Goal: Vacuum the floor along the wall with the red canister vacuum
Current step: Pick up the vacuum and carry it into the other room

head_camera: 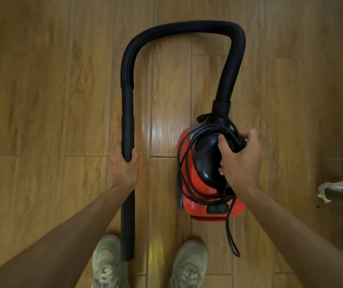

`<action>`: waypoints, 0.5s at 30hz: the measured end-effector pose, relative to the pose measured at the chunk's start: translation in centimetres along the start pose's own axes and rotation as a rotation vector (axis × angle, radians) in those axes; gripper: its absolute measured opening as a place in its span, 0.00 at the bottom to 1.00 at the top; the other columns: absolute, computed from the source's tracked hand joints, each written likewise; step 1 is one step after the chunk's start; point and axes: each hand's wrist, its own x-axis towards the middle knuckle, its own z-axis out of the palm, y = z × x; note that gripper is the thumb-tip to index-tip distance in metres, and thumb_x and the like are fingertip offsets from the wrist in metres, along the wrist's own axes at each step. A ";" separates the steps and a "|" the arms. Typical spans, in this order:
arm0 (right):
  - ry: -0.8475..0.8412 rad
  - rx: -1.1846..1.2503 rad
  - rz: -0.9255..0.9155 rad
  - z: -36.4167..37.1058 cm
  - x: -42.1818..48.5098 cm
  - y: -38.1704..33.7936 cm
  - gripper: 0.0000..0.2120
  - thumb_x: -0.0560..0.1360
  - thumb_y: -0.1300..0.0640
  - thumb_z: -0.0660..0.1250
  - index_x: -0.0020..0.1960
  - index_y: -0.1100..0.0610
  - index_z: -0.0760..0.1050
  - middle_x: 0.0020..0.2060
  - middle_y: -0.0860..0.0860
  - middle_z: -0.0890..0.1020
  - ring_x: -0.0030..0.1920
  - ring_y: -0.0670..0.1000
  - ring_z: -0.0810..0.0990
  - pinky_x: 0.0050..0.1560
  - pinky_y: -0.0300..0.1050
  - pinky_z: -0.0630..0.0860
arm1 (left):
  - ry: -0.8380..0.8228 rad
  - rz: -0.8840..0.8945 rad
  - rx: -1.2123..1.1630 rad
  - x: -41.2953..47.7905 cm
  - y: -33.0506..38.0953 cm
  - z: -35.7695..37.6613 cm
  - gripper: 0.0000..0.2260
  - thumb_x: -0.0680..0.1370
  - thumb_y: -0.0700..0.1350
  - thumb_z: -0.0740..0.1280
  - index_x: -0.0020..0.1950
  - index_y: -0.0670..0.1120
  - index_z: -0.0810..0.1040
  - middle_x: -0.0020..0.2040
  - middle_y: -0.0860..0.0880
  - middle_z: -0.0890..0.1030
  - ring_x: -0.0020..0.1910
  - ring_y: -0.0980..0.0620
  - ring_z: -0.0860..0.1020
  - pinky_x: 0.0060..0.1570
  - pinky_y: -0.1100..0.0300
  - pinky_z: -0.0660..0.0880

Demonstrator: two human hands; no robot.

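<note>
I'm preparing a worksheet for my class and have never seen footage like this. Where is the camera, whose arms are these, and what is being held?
The camera sits on a person's head, looking down at a wooden floor and their own shoes. The left hand grips a black wand. A ribbed hose arches from it to the red canister vacuum. The right hand grips the vacuum's black handle together with loops of its cord. I cannot tell whether the vacuum is lifted.

Warm dim light, glare on floor (162, 129), wide-angle edge distortion.
</note>
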 end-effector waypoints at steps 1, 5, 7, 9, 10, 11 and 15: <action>0.009 -0.009 -0.007 0.0 0.0 0.0 0.13 0.78 0.51 0.71 0.44 0.47 0.65 0.34 0.57 0.79 0.24 0.52 0.77 0.21 0.45 0.73 | -0.007 0.003 0.000 0.3 -0.4 0.3 0.27 0.81 0.55 0.61 0.77 0.46 0.61 0.72 0.42 0.70 0.67 0.42 0.73 0.64 0.42 0.73; 0.035 -0.058 -0.054 0.2 0.0 0.4 0.13 0.78 0.49 0.70 0.44 0.43 0.66 0.37 0.57 0.81 0.33 0.57 0.82 0.27 0.50 0.79 | -0.069 0.000 0.042 1.3 -2.1 1.3 0.26 0.81 0.52 0.63 0.76 0.43 0.64 0.71 0.41 0.72 0.68 0.42 0.72 0.68 0.47 0.69; 0.051 -0.082 -0.078 0.3 0.0 0.6 0.12 0.77 0.48 0.70 0.43 0.40 0.66 0.38 0.55 0.82 0.36 0.57 0.83 0.31 0.51 0.81 | -0.078 -0.010 0.060 1.8 -2.8 1.8 0.27 0.81 0.50 0.65 0.76 0.41 0.63 0.72 0.41 0.71 0.70 0.42 0.70 0.69 0.48 0.68; 0.057 -0.086 -0.092 0.3 -0.1 0.7 0.12 0.77 0.46 0.70 0.43 0.37 0.67 0.39 0.54 0.82 0.37 0.56 0.84 0.34 0.52 0.83 | -0.079 -0.021 0.100 2.5 -3.7 2.4 0.26 0.81 0.49 0.65 0.75 0.40 0.64 0.69 0.40 0.74 0.67 0.41 0.72 0.67 0.47 0.70; 0.057 -0.087 -0.091 0.4 -0.1 0.9 0.12 0.77 0.46 0.70 0.43 0.36 0.67 0.39 0.53 0.83 0.38 0.56 0.84 0.35 0.53 0.83 | -0.085 -0.029 0.117 2.8 -4.1 2.6 0.25 0.81 0.49 0.65 0.75 0.40 0.65 0.68 0.39 0.75 0.66 0.41 0.73 0.66 0.46 0.71; 0.057 -0.087 -0.089 0.4 -0.1 1.0 0.12 0.77 0.46 0.70 0.44 0.36 0.67 0.39 0.53 0.83 0.38 0.55 0.84 0.36 0.53 0.84 | -0.091 -0.040 0.129 3.2 -4.5 2.8 0.25 0.81 0.49 0.65 0.74 0.39 0.65 0.67 0.39 0.75 0.65 0.40 0.74 0.65 0.46 0.72; 0.073 -0.127 -0.101 0.8 0.2 1.1 0.10 0.78 0.47 0.70 0.46 0.39 0.68 0.40 0.50 0.83 0.39 0.52 0.85 0.39 0.55 0.85 | -0.096 -0.071 0.161 4.4 -6.2 3.8 0.23 0.81 0.47 0.65 0.72 0.37 0.67 0.64 0.37 0.76 0.63 0.38 0.74 0.64 0.43 0.72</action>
